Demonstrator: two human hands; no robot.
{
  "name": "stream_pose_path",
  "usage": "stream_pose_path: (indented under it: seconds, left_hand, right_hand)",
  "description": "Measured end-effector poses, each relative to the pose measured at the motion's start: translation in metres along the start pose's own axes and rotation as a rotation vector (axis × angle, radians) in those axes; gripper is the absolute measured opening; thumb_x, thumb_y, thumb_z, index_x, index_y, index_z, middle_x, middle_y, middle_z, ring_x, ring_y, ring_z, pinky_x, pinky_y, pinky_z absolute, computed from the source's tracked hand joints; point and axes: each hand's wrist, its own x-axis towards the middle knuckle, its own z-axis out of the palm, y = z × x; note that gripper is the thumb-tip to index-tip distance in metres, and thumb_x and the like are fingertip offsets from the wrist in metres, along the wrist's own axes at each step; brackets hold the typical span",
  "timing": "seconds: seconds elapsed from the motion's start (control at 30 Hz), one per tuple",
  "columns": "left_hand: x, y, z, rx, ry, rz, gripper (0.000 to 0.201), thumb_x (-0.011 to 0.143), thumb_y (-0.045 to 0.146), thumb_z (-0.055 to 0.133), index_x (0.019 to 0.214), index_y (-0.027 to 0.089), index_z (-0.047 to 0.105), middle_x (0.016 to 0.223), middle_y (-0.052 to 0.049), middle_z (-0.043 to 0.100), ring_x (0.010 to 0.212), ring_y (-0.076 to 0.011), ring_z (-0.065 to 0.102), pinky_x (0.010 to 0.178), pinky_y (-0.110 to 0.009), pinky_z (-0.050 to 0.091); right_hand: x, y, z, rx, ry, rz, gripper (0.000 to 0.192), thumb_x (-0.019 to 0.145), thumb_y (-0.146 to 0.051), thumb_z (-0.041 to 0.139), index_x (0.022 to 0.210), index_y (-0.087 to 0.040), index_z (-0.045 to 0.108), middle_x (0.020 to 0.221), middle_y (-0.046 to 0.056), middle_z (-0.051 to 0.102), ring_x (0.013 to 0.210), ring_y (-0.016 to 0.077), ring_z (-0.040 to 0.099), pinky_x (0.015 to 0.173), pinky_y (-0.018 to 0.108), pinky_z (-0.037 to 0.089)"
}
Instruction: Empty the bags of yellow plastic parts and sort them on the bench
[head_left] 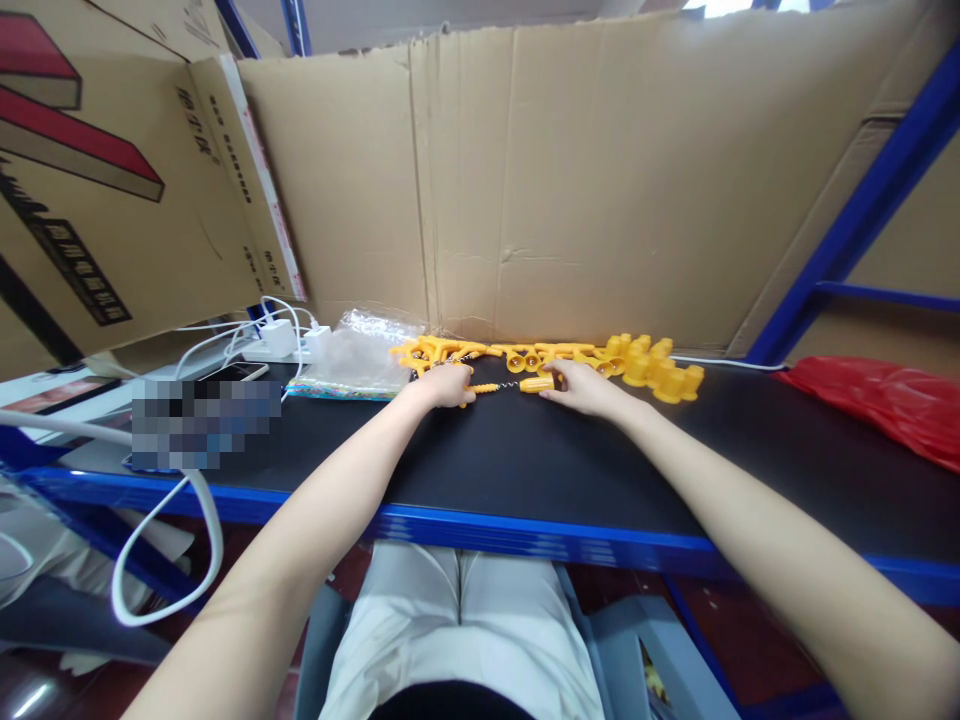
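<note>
My left hand (450, 386) is closed round the yellow handle end of a corkscrew-like tool (486, 388), whose thin metal spiral points to the right. At the spiral's tip is a yellow plastic sleeve (535, 384), pinched at its far end by the fingers of my right hand (583, 388). Sleeve and spiral are in line, just above the black tabletop. Behind my left hand lies a pile of similar yellow tools (435, 350) with metal spirals. Several yellow cup-shaped pieces (656, 370) stand beyond my right hand. My fingers partly hide both held parts.
Clear plastic bags (360, 350) lie left of the pile, near white chargers (279, 338) and cables. A phone (236, 374) is at the left. Red plastic (877, 405) lies at the right. Cardboard (600, 180) walls the back; a blue rail (525, 535) edges the table.
</note>
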Motion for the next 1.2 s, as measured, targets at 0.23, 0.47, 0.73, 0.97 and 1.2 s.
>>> stream_pose_path:
  seconds: [0.23, 0.47, 0.73, 0.97, 1.2]
  left_hand:
    - [-0.001, 0.000, 0.000, -0.011, 0.003, -0.003, 0.032, 0.074, 0.031, 0.054, 0.101, 0.016, 0.060, 0.107, -0.013, 0.065, 0.095, -0.0273, 0.061, 0.076, -0.033, 0.047]
    - [0.002, 0.002, 0.006, -0.078, 0.072, 0.104, 0.027, 0.075, 0.029, 0.053, 0.098, 0.019, 0.059, 0.097, -0.008, 0.067, 0.090, -0.0243, 0.061, 0.076, -0.032, 0.046]
    - [0.008, 0.001, 0.016, -0.202, 0.359, 0.148, 0.032, 0.077, 0.030, 0.053, 0.108, 0.022, 0.055, 0.086, -0.004, 0.065, 0.081, -0.0204, 0.061, 0.073, -0.030, 0.044]
    - [0.017, -0.004, 0.021, -0.387, 0.458, 0.088, 0.029, 0.073, 0.028, 0.057, 0.101, 0.020, 0.056, 0.068, 0.002, 0.058, 0.063, -0.0144, 0.055, 0.064, -0.025, 0.042]
    - [0.016, -0.006, 0.020, -0.353, 0.479, 0.105, 0.029, 0.069, 0.027, 0.058, 0.097, 0.020, 0.057, 0.067, 0.002, 0.058, 0.063, -0.0142, 0.053, 0.061, -0.024, 0.039]
  right_hand:
    - [0.000, 0.002, 0.002, 0.006, -0.008, 0.044, 0.044, 0.079, -0.036, 0.061, 0.117, -0.013, 0.057, 0.095, 0.011, 0.065, 0.081, 0.0213, 0.061, 0.073, 0.031, 0.046]
    - [0.000, -0.002, 0.006, 0.084, 0.027, 0.036, 0.043, 0.080, -0.037, 0.062, 0.114, -0.012, 0.059, 0.085, 0.008, 0.064, 0.075, 0.0184, 0.060, 0.072, 0.031, 0.047]
    - [0.003, -0.003, 0.008, 0.418, 0.242, 0.037, 0.039, 0.075, -0.034, 0.065, 0.109, -0.018, 0.058, 0.103, 0.009, 0.065, 0.077, 0.0177, 0.062, 0.076, 0.036, 0.052]
    - [0.003, -0.002, 0.003, 0.591, 0.236, -0.056, 0.043, 0.074, -0.033, 0.063, 0.114, -0.020, 0.054, 0.115, 0.010, 0.061, 0.093, 0.0203, 0.063, 0.084, 0.038, 0.051]
    - [0.003, 0.000, -0.003, 0.658, 0.176, -0.064, 0.049, 0.070, -0.042, 0.069, 0.111, -0.018, 0.056, 0.114, 0.011, 0.062, 0.084, 0.0191, 0.065, 0.085, 0.038, 0.051]
